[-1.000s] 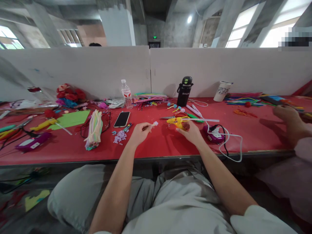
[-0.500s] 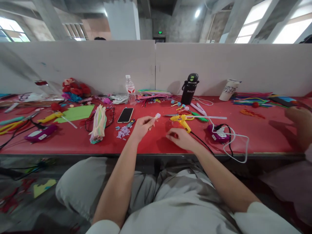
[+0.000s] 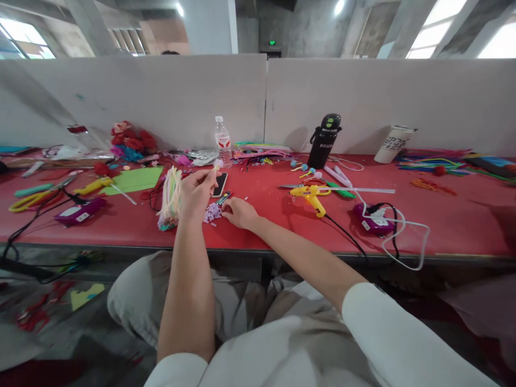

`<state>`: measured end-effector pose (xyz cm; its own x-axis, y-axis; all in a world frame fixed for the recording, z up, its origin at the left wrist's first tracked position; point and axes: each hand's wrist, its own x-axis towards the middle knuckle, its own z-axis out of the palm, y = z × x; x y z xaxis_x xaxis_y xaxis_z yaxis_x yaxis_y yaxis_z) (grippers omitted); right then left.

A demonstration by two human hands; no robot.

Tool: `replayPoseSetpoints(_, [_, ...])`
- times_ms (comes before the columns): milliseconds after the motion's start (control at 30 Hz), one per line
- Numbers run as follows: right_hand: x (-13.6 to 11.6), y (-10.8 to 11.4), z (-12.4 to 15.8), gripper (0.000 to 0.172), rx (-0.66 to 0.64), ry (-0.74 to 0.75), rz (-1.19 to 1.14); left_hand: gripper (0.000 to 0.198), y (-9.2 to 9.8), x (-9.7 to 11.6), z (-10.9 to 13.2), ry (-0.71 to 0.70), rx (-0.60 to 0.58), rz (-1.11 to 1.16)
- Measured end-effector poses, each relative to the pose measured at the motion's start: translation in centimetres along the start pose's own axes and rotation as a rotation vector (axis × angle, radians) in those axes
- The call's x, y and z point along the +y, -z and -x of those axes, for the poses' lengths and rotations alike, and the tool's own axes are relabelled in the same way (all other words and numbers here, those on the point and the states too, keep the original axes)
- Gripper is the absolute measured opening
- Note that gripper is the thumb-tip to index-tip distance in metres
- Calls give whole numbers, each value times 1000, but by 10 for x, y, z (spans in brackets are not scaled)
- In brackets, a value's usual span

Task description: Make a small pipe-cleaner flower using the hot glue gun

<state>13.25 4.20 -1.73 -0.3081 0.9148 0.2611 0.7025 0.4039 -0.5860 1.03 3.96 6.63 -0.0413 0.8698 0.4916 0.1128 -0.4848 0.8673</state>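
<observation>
My left hand (image 3: pixel 196 192) is raised above the red table (image 3: pixel 266 226), pinched on a thin stick with a small pale purple tip (image 3: pixel 218 163). My right hand (image 3: pixel 239 212) reaches across to a small pile of pale purple bits (image 3: pixel 212 213), fingers curled on them. A black phone (image 3: pixel 220 184) lies just behind the pile. The yellow glue gun (image 3: pixel 308 195) lies alone on the table to the right, its black cord trailing off the front edge.
A bundle of pastel pipe cleaners (image 3: pixel 171 198) lies left of my hands. A black flask (image 3: pixel 323 141), water bottle (image 3: pixel 222 141) and paper cup (image 3: pixel 391 144) stand by the white divider. A purple power strip (image 3: pixel 374 219) with white cable sits right; green paper (image 3: pixel 135 180) left.
My right hand let go of the yellow glue gun and moved left to the purple bits. My left hand moved left and up with the stick. The view shifted left.
</observation>
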Motion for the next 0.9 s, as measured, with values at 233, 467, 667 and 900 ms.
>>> replayPoseSetpoints(233, [-1, -6, -4, 7, -30, -23, 31, 22, -8, -2, 2, 36, -73, 17])
replayPoseSetpoints(467, [9, -6, -5, 6, 14, 85, -41, 23, -8, -4, 5, 43, -59, -40])
replayPoseSetpoints(667, [6, -10, -9, 7, -18, 112, -47, 23, -6, -6, 6, 28, -75, -118])
replayPoseSetpoints(900, [8, -9, -12, 11, -6, 7, -164, 24, -6, -3, 6, 32, -77, -138])
